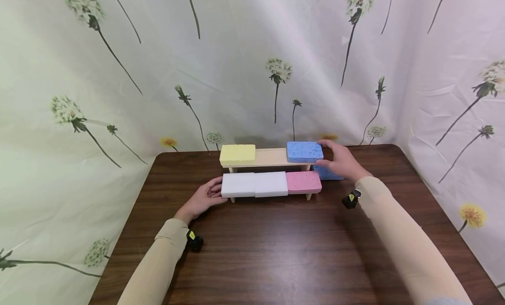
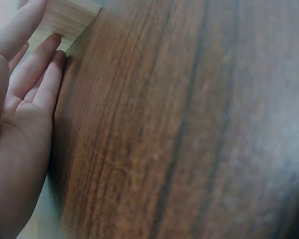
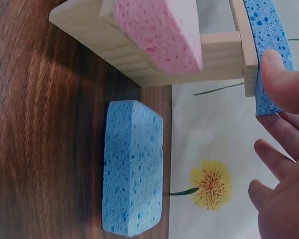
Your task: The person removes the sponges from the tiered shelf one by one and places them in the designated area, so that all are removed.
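Note:
A two-tier wooden stand (image 1: 270,156) holds several sponges. On its upper tier, a yellow sponge (image 1: 237,154) sits at the left and a blue sponge (image 1: 304,151) at the right end. My right hand (image 1: 340,161) grips that blue sponge by its right end, thumb in front and index finger behind. Along the lower tier lie two white sponges (image 1: 238,184) and a pink sponge (image 1: 303,182). At this tier's left end, my left hand (image 1: 203,198) rests with its fingers against the stand's side. The left wrist view shows those fingers nearly straight on the wood (image 2: 72,22).
A second blue sponge (image 3: 133,168) lies on the dark wooden table (image 1: 272,252), right of the stand and below my right hand. Behind the table hangs a white flower-patterned cloth (image 1: 236,77), which also covers both sides.

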### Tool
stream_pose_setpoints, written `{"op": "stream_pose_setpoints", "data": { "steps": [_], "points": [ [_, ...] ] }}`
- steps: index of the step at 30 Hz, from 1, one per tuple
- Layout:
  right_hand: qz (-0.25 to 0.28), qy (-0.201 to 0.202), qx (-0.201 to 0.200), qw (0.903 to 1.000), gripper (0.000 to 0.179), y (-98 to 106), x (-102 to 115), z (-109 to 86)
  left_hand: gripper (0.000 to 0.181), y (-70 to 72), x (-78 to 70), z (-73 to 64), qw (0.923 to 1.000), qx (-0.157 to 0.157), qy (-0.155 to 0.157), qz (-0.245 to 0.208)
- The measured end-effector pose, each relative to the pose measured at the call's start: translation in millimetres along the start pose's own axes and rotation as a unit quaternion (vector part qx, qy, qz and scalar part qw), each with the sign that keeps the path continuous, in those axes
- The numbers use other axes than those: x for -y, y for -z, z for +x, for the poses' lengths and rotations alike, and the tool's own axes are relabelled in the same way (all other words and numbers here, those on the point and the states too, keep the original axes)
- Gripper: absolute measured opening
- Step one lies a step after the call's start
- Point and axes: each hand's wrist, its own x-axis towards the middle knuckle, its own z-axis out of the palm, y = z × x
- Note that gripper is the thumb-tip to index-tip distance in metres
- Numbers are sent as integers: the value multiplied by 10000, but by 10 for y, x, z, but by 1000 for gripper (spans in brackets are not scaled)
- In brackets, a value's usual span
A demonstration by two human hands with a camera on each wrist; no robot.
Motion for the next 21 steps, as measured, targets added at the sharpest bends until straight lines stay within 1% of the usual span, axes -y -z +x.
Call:
{"op": "stream_pose_setpoints", "data": {
  "steps": [5,15,21],
  "points": [
    [13,-54,-54,10000,64,30,-24,-37,85,5,3,-2,10000,1,-8,22],
    [-47,-102,-45,9999,65,105,-105,-80,84,7,0,-12,10000,-52,20,46],
    [8,-162,-4,9999,65,137,-117,-122,85,14,20,-1,10000,-42,19,76]
  ]
}}
